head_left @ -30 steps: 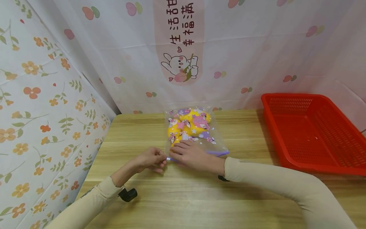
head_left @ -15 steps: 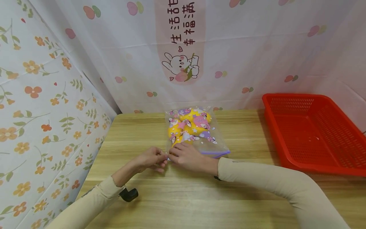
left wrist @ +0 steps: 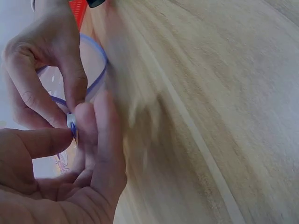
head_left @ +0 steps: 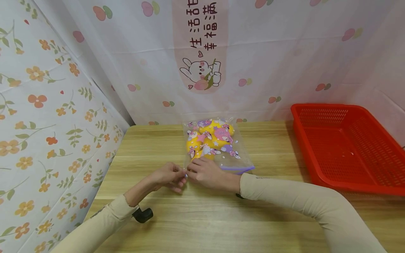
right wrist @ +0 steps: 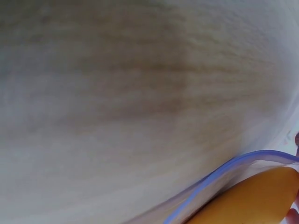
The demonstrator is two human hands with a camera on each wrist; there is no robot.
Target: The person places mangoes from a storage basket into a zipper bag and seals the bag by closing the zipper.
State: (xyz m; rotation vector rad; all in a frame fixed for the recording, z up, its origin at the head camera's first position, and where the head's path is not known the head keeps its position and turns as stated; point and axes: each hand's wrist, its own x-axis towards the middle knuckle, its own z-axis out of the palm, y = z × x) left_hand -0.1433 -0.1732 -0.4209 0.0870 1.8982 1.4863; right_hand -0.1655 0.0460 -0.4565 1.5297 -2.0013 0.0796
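A clear zip bag (head_left: pixel 240 149) printed with pink and purple cartoon figures lies on the table. Inside it are several rounded yellow things (head_left: pixel 193 143). My left hand (head_left: pixel 167 174) pinches the end of the bag's purple zip edge at its near left corner. Right beside it, my right hand (head_left: pixel 207 173) has thumb and finger at a small white slider (left wrist: pixel 71 119), pinching it in the left wrist view. There the purple zip edge (left wrist: pixel 99 79) bows apart behind the right hand. One smooth yellow thing (right wrist: pixel 252 200) shows close to the zip edge in the right wrist view.
A red plastic basket (head_left: pixel 302 140) with mesh walls stands to the right. The wooden table (head_left: pixel 202 225) meets a patterned curtain (head_left: pixel 265 63) at the back, and a floral cloth (head_left: pixel 47 123) hangs along the left.
My right hand has moved left along the zip edge until its fingertips meet the left hand at the corner. The left hand keeps its pinch there.
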